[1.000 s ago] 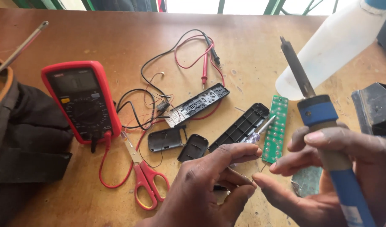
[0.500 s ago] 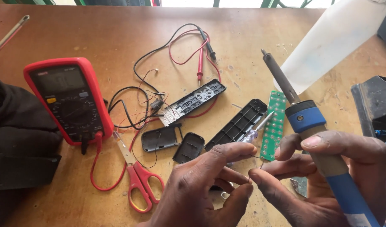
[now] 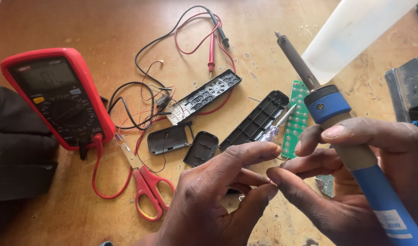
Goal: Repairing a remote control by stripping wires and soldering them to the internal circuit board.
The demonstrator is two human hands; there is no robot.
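Multimeter (image 3: 58, 98), red-cased with its leads (image 3: 204, 41) trailing away, is lying far to the left of the soldering iron (image 3: 336, 123), which serves as the landmark for this report. Red-handled scissors (image 3: 145, 187) are lying below the multimeter and well left of the iron, with two small black covers (image 3: 186, 143) just beyond them. A black remote-control keypad frame (image 3: 204, 96) and a long black shell half (image 3: 254, 120) are lying left of the iron, both angled up toward the right. The left hand (image 3: 213, 200) is sitting low and left of the iron's handle, its thumb and forefinger closing toward the right hand's fingertips (image 3: 282, 175); what, if anything, they are pinching is too small to tell. A small screwdriver (image 3: 275, 127) and a green circuit board (image 3: 296, 118) are lying just left of the iron's blue collar. The right hand (image 3: 368, 182) is gripping the iron's handle, fingers wrapped closed around it, the long axis running from lower right up to the tip at upper left, above the bench. A white plastic bottle (image 3: 354, 32) is lying above the iron, upper right. No open containers with contents are showing.
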